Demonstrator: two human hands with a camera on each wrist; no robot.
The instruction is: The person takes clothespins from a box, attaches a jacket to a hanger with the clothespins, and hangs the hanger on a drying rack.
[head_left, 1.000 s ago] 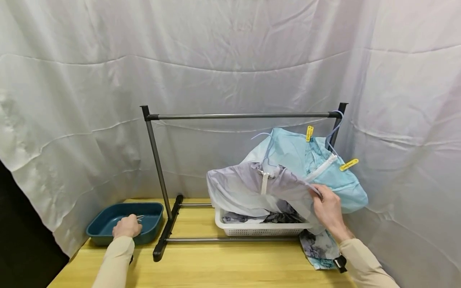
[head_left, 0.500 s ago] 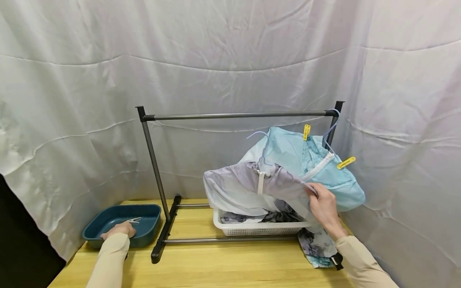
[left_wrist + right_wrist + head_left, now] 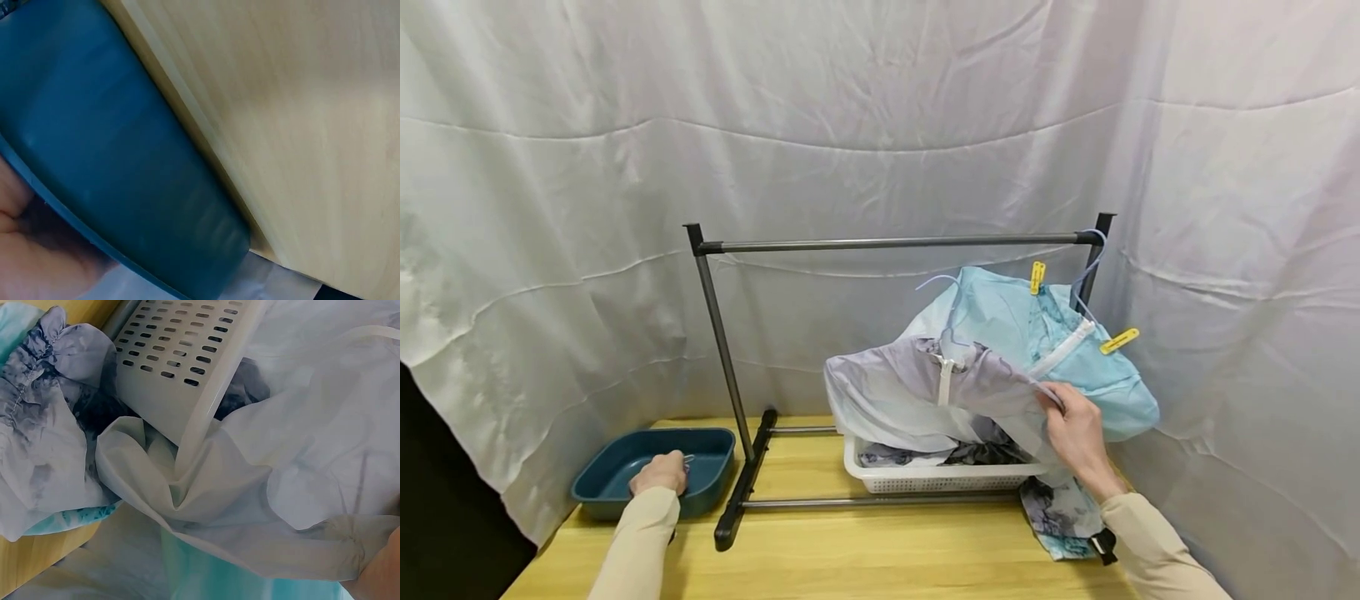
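Your left hand was in the blue tray on the left side of the desk, with its fingers curled around a small clip that barely showed. From the wrist view you could only see the outside wall of the tray and a bit of your palm. Your right hand pinched the edge of a pale gray jacket, which hung on a hanger and drooped over the white basket. The basket sat on the desk under the dark metal rack, and more clothes lay inside it. Behind the gray jacket was a light blue jacket with two yellow clips on it. A patterned piece of cloth hung down beside the basket, near your right sleeve.
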